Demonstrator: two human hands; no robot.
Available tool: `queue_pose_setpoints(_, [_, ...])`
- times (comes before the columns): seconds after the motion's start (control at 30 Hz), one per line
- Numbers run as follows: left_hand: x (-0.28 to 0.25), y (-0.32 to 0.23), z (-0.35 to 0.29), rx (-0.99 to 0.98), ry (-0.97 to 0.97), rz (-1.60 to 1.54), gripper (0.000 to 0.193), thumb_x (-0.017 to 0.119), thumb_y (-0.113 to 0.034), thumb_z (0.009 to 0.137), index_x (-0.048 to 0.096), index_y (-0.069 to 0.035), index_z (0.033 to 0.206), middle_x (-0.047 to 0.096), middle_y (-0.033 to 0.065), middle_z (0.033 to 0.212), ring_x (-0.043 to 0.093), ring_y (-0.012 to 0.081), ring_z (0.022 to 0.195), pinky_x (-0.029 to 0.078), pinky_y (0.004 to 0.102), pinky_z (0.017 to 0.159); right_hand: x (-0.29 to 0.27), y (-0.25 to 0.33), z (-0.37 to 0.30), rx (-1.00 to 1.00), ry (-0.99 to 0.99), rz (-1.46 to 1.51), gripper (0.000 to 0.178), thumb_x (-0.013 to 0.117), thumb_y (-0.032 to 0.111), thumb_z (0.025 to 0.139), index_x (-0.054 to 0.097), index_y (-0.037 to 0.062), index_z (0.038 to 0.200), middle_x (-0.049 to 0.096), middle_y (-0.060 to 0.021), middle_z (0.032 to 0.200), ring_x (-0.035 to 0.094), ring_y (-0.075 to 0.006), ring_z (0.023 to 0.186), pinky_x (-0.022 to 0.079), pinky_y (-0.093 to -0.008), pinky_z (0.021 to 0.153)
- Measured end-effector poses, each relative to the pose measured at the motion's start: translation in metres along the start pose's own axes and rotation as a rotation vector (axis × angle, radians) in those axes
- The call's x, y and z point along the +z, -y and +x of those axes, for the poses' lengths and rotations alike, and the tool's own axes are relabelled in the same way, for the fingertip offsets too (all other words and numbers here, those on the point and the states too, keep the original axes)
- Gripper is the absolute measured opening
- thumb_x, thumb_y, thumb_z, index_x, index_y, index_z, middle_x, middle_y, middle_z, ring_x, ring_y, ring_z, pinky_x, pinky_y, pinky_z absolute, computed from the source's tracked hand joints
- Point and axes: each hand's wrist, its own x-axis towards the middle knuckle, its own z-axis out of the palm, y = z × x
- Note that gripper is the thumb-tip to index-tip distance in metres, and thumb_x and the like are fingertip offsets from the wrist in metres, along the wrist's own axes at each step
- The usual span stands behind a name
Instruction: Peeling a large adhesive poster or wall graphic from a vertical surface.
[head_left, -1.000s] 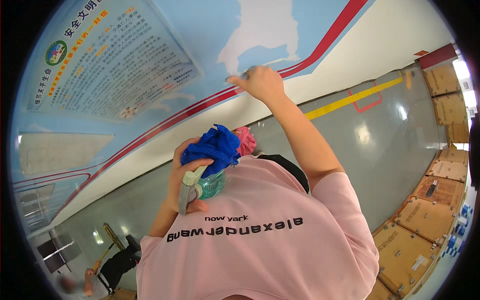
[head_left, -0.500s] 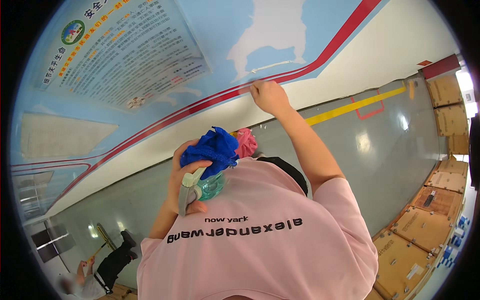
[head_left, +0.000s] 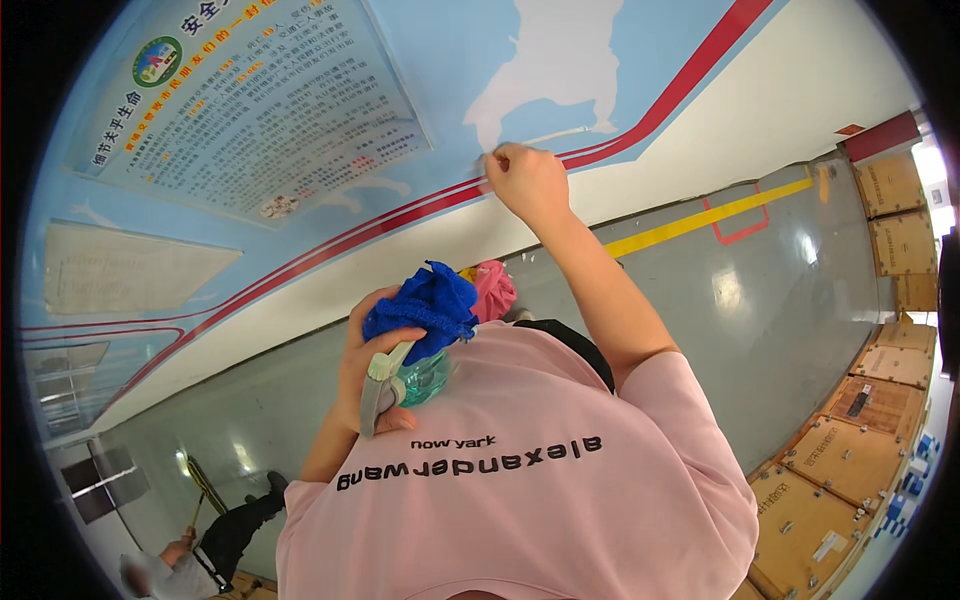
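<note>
My left hand (head_left: 350, 365) is closed around a spray bottle (head_left: 427, 378) with a grey-white trigger head and clear green-tinted body. A crumpled blue cloth (head_left: 425, 310) is bunched in the same hand, above the bottle. My right hand (head_left: 532, 188) is curled closed at the painted wall (head_left: 330, 215), by the dark red stripe (head_left: 440, 202) and the white silhouette (head_left: 545, 75). Whatever its fingertips hold, if anything, is hidden. Below it, past the blue cloth, lies pink fabric (head_left: 494, 290) near the wall's foot.
A printed poster (head_left: 250, 110) hangs on the wall at upper left. Wooden crates (head_left: 840, 450) line the right side. Yellow tape (head_left: 690, 222) crosses the grey floor (head_left: 700, 320). At lower left another person (head_left: 235, 535) holds a long-handled floor tool (head_left: 205, 485).
My right hand has slid a little left along the wall, still closed. The left hand keeps the bottle and blue cloth. The other person and the floor tool have shifted slightly.
</note>
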Motion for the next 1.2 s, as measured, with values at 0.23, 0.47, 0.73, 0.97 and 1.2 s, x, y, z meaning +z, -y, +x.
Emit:
queue_pose_setpoints(0.23, [0.000, -0.001, -0.002, -0.001, -0.038, -0.008, 0.080, 0.073, -0.064, 0.054, 0.063, -0.002, 0.104, 0.031, 0.0216, 0.131, 0.037, 0.0355, 0.122, 0.027, 0.0408, 0.101, 0.006, 0.009, 0.005, 0.008, -0.067, -0.208, 0.015, 0.057, 0.018, 0.069, 0.059, 0.0051, 0.061, 0.060, -0.0131, 0.058, 0.059, -0.0303, 0.052, 0.047, -0.0397, 0.047])
queue_pose_setpoints(0.47, [-0.005, -0.007, 0.001, 0.000, -0.036, 0.025, 0.078, 0.074, -0.063, 0.055, 0.063, -0.003, 0.103, 0.031, 0.0212, 0.131, 0.037, 0.0352, 0.122, 0.027, 0.0414, 0.101, 0.008, -0.042, -0.057, -0.033, 0.149, -0.229, 0.016, 0.055, 0.020, 0.070, 0.059, 0.0053, 0.064, 0.060, -0.0128, 0.062, 0.058, -0.0332, 0.054, 0.048, -0.0424, 0.051])
queue_pose_setpoints(0.73, [-0.013, -0.001, 0.002, 0.015, -0.030, 0.020, 0.078, 0.074, -0.063, 0.055, 0.063, -0.004, 0.104, 0.032, 0.0219, 0.130, 0.037, 0.0364, 0.122, 0.027, 0.0419, 0.100, 0.017, -0.078, -0.119, -0.004, 0.064, -0.025, 0.023, 0.059, 0.029, 0.078, 0.066, 0.0089, 0.073, 0.062, -0.0111, 0.066, 0.061, -0.0321, 0.065, 0.049, -0.0408, 0.059])
queue_pose_setpoints(0.97, [-0.012, 0.000, 0.004, 0.008, -0.023, 0.071, 0.079, 0.073, -0.065, 0.053, 0.063, -0.004, 0.103, 0.033, 0.0218, 0.129, 0.038, 0.0363, 0.121, 0.028, 0.0420, 0.100, 0.011, -0.064, -0.115, 0.208, 0.244, -0.031, 0.014, 0.064, 0.023, 0.076, 0.067, 0.0097, 0.077, 0.063, -0.0093, 0.070, 0.061, -0.0279, 0.064, 0.048, -0.0373, 0.058])
queue_pose_setpoints(1.2, [-0.012, 0.003, 0.002, -0.018, -0.061, 0.020, 0.080, 0.072, -0.066, 0.052, 0.064, -0.005, 0.102, 0.034, 0.0212, 0.129, 0.039, 0.0355, 0.120, 0.028, 0.0416, 0.100, 0.005, -0.069, -0.105, 0.155, 0.259, -0.114, 0.011, 0.067, 0.021, 0.075, 0.065, 0.0099, 0.076, 0.060, -0.0100, 0.066, 0.060, -0.0272, 0.059, 0.047, -0.0352, 0.052])
